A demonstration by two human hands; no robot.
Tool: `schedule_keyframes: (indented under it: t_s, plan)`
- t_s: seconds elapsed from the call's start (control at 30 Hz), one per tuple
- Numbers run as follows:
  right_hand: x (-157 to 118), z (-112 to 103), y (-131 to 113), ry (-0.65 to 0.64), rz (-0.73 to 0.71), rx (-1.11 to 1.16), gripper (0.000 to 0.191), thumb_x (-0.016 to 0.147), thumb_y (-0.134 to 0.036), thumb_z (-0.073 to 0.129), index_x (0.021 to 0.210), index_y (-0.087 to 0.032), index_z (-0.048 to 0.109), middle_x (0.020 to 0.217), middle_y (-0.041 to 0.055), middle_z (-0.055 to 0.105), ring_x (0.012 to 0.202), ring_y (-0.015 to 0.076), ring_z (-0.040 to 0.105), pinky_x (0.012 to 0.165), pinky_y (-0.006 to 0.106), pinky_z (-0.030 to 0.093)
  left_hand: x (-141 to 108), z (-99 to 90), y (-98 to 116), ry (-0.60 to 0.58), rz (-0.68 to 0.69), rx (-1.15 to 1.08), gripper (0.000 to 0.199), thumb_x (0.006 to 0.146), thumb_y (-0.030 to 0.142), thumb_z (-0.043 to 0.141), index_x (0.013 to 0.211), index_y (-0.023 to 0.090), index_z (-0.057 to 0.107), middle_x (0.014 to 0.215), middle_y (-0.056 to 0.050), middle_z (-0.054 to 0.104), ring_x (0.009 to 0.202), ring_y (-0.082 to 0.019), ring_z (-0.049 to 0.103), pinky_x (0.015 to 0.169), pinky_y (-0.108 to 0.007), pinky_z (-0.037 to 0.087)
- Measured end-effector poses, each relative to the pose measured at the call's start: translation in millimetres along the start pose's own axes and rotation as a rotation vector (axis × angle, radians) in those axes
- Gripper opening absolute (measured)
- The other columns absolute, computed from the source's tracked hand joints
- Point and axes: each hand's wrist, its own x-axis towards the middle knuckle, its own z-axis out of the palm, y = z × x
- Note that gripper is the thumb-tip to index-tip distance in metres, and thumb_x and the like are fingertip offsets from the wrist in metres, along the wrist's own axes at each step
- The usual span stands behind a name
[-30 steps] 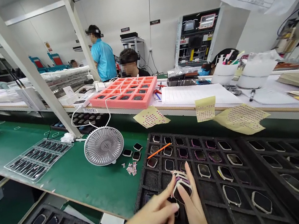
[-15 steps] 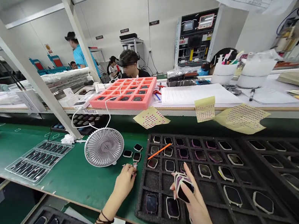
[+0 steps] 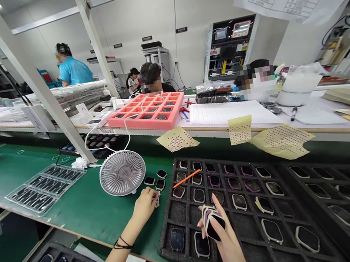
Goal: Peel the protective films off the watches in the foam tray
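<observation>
My right hand grips a small stack of smartwatch faces, the top one dark and the edges pale and purple. This hand hovers over a black foam tray whose compartments hold several watch faces. My left hand rests on the green bench, its fingers closed around a small pale piece that is partly hidden. Just beyond those fingers lie three loose watch faces. An orange stick lies slanted across the tray's far left compartments.
A small grey fan stands left of the loose faces. Clear plastic trays of dark parts lie farther left. Above the bench runs a shelf with a pink foam tray. More foam trays flank me. People are in the background.
My left hand has shifted slightly back and its fingers have drawn in on the small piece. The right hand with its stack has moved slightly left. A background person in blue has shifted left.
</observation>
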Motion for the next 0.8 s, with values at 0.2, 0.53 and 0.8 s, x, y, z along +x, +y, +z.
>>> schedule_keyframes:
  t_s: [0.2, 0.53, 0.8]
  plan:
    - [-3, 5, -6, 0.034, 0.019, -0.053, 0.071, 0.083, -0.05, 0.059, 0.145, -0.033, 0.029, 0.081, -0.0022, 0.065, 0.066, 0.0168, 0.055, 0.078, 0.035, 0.045, 3, -3.2, -2, 0.013, -0.015, -0.013, 0.008, 0.081, 0.016, 0.052, 0.086, 0.019, 0.057, 0.098, -0.007, 0.06, 0.101, -0.024, 0.055, 0.081, -0.032, 0.046]
    - [-2, 14, -17, -0.019, 0.078, 0.189, 0.064, 0.085, -0.046, 0.059, 0.142, -0.034, 0.034, 0.105, 0.0046, 0.065, 0.072, 0.0165, 0.057, 0.065, 0.033, 0.045, -1, -3.1, 2, 0.03, 0.044, -0.078, 0.009, 0.079, 0.014, 0.05, 0.075, 0.02, 0.056, 0.085, -0.005, 0.062, 0.089, -0.024, 0.059, 0.073, -0.031, 0.047]
    - [3, 9, -11, -0.053, 0.043, 0.209, 0.059, 0.086, -0.045, 0.056, 0.141, -0.036, 0.036, 0.109, 0.0059, 0.063, 0.074, 0.0173, 0.059, 0.063, 0.033, 0.046, -2, -11.2, 6, 0.127, 0.087, -0.129, 0.013, 0.082, 0.016, 0.048, 0.087, 0.018, 0.061, 0.087, -0.007, 0.063, 0.09, -0.025, 0.058, 0.08, -0.037, 0.048]
